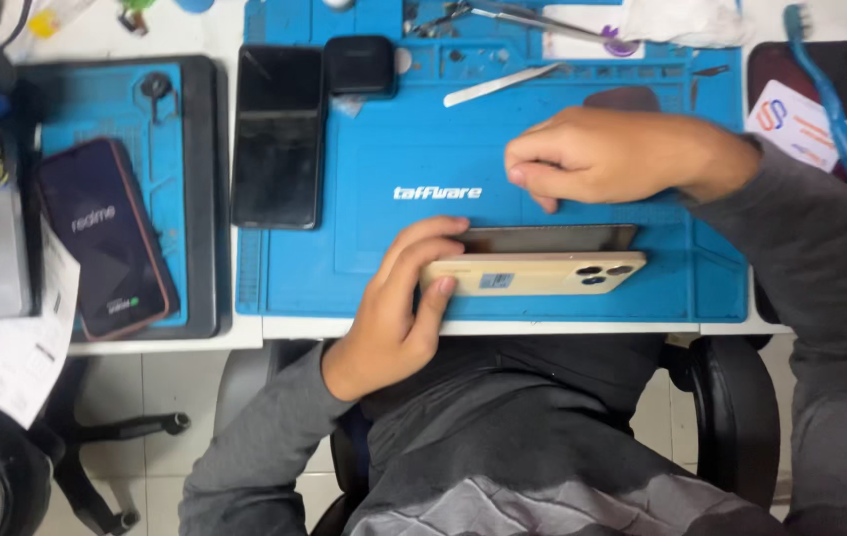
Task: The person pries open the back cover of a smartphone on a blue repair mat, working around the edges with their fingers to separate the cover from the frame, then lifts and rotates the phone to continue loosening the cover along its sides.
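My left hand (395, 308) grips the left end of a gold phone (532, 272), which stands on its long edge at the near side of a blue work mat (393, 149); its camera lenses face me at the right end. A dark screen panel (552, 238) stands just behind it, slightly apart from the gold back. Above the phone's right half hovers my right hand (607, 157), fingers curled into a loose fist, fingertips close to the mat and the panel's top edge. Whether it pinches a small tool I cannot tell.
A black phone (277, 134) and small black case (360, 66) lie at the mat's far left. Tweezers (532, 18) and a white pry tool (498, 86) lie at the back. A dark phone (104, 236) rests on a second mat to the left. A blue toothbrush (825, 89) lies at right.
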Demonstrator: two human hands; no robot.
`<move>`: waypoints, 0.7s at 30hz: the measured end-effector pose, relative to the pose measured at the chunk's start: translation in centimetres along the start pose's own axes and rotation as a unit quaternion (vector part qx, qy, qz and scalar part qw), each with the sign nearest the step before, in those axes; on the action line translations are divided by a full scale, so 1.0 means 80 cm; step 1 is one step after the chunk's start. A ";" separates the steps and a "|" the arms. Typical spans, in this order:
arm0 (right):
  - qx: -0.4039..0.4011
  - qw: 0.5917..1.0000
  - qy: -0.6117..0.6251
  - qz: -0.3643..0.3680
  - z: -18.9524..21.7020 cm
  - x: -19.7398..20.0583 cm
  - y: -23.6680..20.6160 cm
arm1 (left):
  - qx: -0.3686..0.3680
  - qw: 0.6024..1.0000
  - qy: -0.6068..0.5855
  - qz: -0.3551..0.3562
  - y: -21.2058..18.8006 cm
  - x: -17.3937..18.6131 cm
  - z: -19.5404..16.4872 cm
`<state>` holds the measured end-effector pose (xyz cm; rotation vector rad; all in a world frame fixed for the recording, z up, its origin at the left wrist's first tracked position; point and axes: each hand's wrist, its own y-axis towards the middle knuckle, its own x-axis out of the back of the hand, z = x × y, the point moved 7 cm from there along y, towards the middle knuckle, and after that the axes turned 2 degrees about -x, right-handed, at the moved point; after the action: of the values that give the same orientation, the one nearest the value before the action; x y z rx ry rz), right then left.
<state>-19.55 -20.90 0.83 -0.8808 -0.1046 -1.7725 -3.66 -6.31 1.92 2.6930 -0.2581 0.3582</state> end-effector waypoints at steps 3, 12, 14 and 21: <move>-0.115 0.987 -0.105 0.030 -0.010 0.004 -0.003 | -0.016 1.000 -0.010 0.005 0.002 0.001 -0.002; 0.152 0.988 0.012 -0.009 0.069 0.007 -0.013 | -0.013 1.000 -0.002 0.011 0.001 0.002 -0.005; 0.135 0.991 -0.010 -0.017 0.074 0.001 -0.014 | -0.009 1.000 -0.003 0.009 -0.001 0.002 -0.004; 0.136 0.978 -0.107 -0.119 0.095 0.002 -0.027 | -0.016 1.000 0.006 -0.005 0.005 0.004 -0.004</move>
<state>-17.54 -16.56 7.13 -0.8814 -0.6015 -1.8218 -3.55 -6.61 2.41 2.6589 -0.2448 0.3645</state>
